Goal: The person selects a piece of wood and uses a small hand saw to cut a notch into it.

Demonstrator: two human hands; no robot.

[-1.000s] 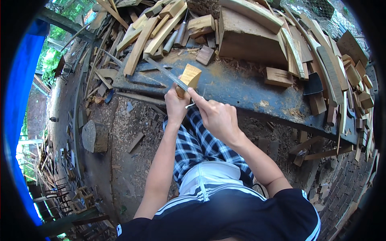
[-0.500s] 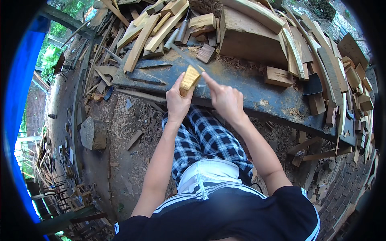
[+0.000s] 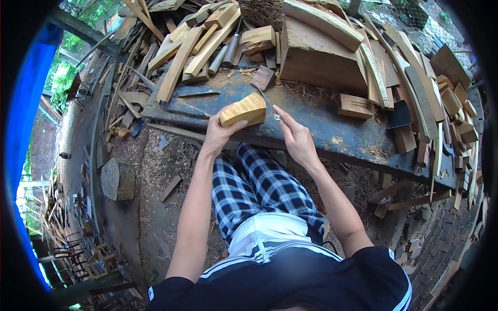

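Note:
In my left hand (image 3: pixel 220 132) is a pale yellowish wooden block (image 3: pixel 244 110) with shaped, slanting faces, gripped at its left end and underside above the bench's near edge. My right hand (image 3: pixel 296 139) is closed round a long, thin, grey metal tool (image 3: pixel 269 102), its forefinger stretched along it. The tool is seen nearly edge-on beside the block's right end, so whether it is a knife or a file is unclear, as is whether it touches the wood. The fingers hide its handle.
The dark, worn bench (image 3: pixel 321 122) runs across in front of me. Behind lie a big wooden block (image 3: pixel 321 62), offcuts and handled tools (image 3: pixel 231 49). A smaller block (image 3: pixel 356 106) sits at the right. Wood chips and a stump (image 3: pixel 118 179) are on the ground.
The wooden block has turned from nearly end-on to lying lengthwise, its broad side showing. My right hand has shifted slightly right and nearer, and the tool now points more steeply away.

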